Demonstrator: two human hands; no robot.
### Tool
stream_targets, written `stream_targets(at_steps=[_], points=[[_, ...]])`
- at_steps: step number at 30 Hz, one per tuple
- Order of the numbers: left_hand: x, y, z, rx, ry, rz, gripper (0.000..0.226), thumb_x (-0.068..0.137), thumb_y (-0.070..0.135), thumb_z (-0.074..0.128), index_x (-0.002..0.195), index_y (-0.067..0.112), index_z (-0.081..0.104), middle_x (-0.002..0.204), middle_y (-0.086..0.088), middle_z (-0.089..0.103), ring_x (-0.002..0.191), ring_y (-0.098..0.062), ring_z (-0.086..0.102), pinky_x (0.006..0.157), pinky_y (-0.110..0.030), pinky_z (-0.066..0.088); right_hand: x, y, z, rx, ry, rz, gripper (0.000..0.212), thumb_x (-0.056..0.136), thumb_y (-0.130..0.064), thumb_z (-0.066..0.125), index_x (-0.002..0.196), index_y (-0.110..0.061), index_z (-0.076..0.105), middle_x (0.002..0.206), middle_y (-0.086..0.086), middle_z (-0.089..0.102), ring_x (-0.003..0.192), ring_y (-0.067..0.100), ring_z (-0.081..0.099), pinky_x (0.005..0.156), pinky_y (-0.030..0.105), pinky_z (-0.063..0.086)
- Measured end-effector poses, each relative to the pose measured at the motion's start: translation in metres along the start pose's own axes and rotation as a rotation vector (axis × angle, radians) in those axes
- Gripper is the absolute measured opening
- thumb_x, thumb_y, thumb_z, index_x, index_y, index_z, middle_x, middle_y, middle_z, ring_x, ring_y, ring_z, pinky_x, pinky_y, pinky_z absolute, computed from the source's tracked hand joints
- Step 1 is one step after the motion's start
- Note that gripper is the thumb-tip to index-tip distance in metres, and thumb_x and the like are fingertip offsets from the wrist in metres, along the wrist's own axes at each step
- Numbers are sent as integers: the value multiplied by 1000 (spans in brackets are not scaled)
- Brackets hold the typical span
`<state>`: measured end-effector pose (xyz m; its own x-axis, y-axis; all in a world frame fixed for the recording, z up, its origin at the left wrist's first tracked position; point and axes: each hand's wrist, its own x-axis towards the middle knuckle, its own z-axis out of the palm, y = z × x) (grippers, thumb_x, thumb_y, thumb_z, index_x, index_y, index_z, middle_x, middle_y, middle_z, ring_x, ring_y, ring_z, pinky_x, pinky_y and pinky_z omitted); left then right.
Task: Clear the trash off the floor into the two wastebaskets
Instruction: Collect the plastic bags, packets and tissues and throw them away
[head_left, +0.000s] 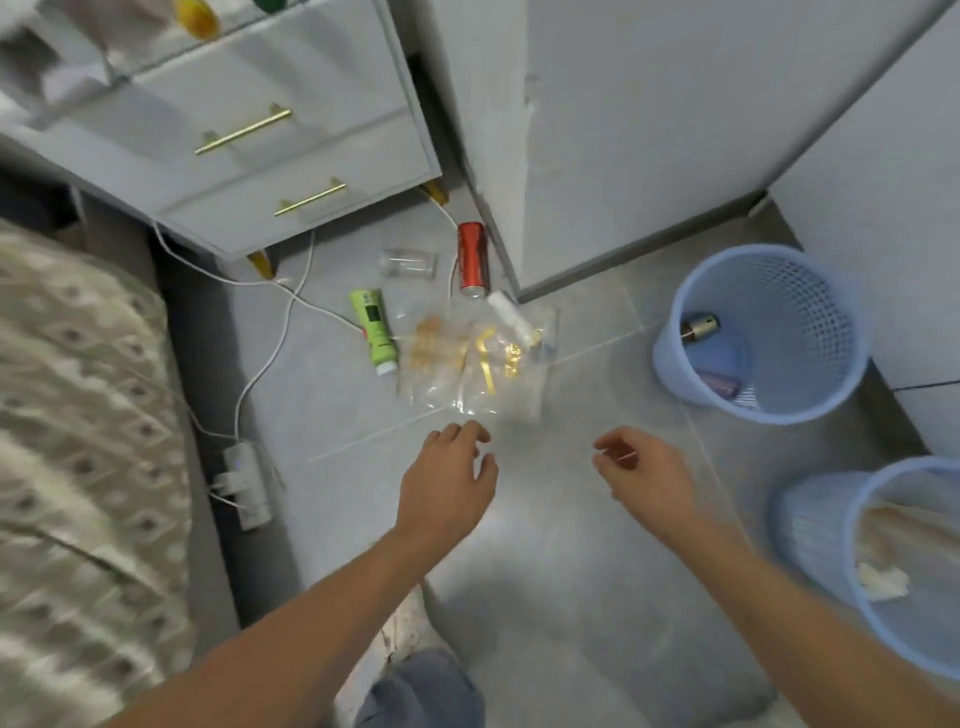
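Trash lies on the grey tile floor: a red can (473, 259), a clear plastic cup (408, 263) on its side, a green tube (375, 330), a small white bottle (510, 312) and clear plastic wrappers with gold print (478, 364). My left hand (447, 480) hovers open just below the wrappers, fingers spread. My right hand (641, 467) is open too, further right, holding nothing. One blue mesh wastebasket (763, 332) stands at the right with a few items inside. A second blue wastebasket (878, 561) at the lower right holds paper-like trash.
A white drawer unit with gold handles (270, 156) stands behind the trash. White cables (270, 358) run across the floor to a power strip (244, 483). A patterned bed cover (78, 441) fills the left. White walls (649, 130) rise behind the baskets.
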<state>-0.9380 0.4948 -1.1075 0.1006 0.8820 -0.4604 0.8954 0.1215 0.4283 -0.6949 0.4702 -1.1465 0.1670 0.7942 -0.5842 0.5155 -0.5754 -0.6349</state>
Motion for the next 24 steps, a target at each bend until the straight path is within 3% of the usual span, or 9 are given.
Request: stream_targets(at_steps=[3, 7, 11, 13, 15, 17, 19, 24], points=[[26, -60, -12, -97, -50, -172, 26, 97, 36, 55, 120, 24, 62, 96, 9, 66, 96, -16, 61, 78, -34, 51, 36, -21, 48, 61, -43, 97, 12, 86, -18, 73, 97, -21, 71, 86, 1, 69, 78, 20, 69, 72, 50, 62], [70, -101, 16, -346, -65, -372, 24, 96, 33, 59, 114, 18, 65, 79, 8, 67, 74, -10, 61, 66, -29, 45, 98, -23, 85, 63, -35, 159, 32, 82, -22, 77, 112, -19, 66, 101, 0, 67, 95, 24, 68, 85, 51, 60], [116, -114, 73, -612, -80, -491, 27, 96, 33, 61, 116, 16, 63, 99, -3, 69, 96, -24, 66, 73, -29, 45, 166, -10, 102, 12, 48, 147, 45, 84, -20, 76, 124, -17, 58, 121, 9, 62, 104, 27, 64, 92, 46, 56], [137, -120, 99, -711, -74, -561, 29, 94, 37, 62, 117, 19, 59, 105, -3, 64, 96, -25, 64, 74, -30, 49, 197, -7, 106, -203, 112, -9, 46, 85, -16, 72, 128, -16, 57, 125, 12, 59, 112, 32, 59, 96, 43, 51], [156, -127, 120, -826, -32, -626, 40, 84, 45, 65, 115, 22, 55, 109, -7, 64, 96, -28, 65, 83, -40, 57, 225, -14, 111, -419, 145, -235, 44, 87, -13, 66, 130, -15, 57, 129, 11, 57, 120, 33, 51, 100, 43, 46], [172, -135, 138, -925, 30, -677, 51, 72, 51, 65, 114, 25, 53, 113, -11, 65, 100, -32, 66, 92, -50, 57, 250, -31, 119, -499, 117, -395, 49, 87, -11, 65, 134, -16, 54, 133, 8, 55, 126, 29, 46, 102, 42, 45], [182, -140, 146, -988, 76, -714, 52, 71, 50, 66, 114, 25, 51, 114, -9, 64, 102, -32, 65, 94, -51, 55, 269, -51, 133, -532, 64, -514, 53, 87, -13, 65, 138, -18, 51, 136, 7, 53, 128, 27, 46, 104, 43, 45], [188, -145, 152, -1155, 217, -741, 40, 68, 38, 75, 96, 30, 48, 103, -10, 65, 85, -29, 61, 88, -50, 58, 296, -75, 170, -724, -92, -513, 65, 91, -26, 62, 151, -22, 37, 154, 10, 42, 140, 32, 39, 113, 51, 37]])
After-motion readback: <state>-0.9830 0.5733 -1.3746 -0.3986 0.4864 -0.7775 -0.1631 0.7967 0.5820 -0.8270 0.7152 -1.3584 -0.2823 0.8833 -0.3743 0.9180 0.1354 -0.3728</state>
